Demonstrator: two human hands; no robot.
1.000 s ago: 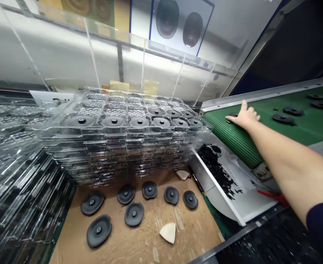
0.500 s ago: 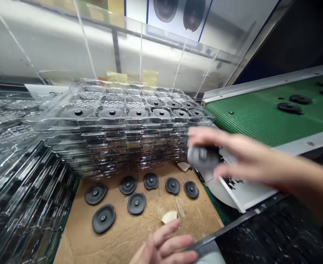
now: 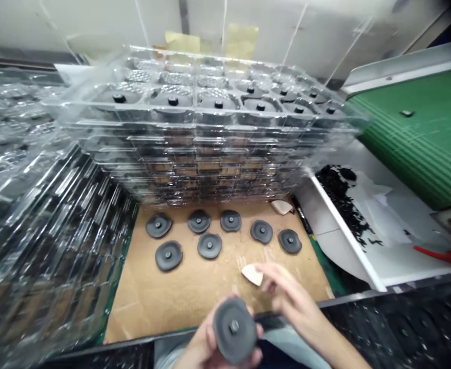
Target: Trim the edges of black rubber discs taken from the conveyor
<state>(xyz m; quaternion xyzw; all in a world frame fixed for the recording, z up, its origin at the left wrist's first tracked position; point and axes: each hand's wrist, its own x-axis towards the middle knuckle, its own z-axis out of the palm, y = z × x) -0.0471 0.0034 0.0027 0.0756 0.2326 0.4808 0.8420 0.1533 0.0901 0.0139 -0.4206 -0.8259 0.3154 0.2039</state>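
Dark disc point(image 3: 235, 330) in left hand point(image 3: 204, 342); right hand point(image 3: 292, 298) at the white wedge point(image 3: 250, 275).
The disc was at the near edge, face up, grasped by the left hand with fingers curled around its rim. Half a second earlier the right hand had been carrying it from the green belt point(image 3: 433, 138) at right; the handover had relieved that hand of the disc. Its fingertips had since come to the wedge; whether they had gripped it, one cannot tell. Beyond, seven similar discs point(image 3: 209, 246) lay apart on the cardboard point(image 3: 141, 302). The stacked clear trays point(image 3: 210, 138) stood at the far side, several top pockets filled; black scraps point(image 3: 335, 189) lay to their right.
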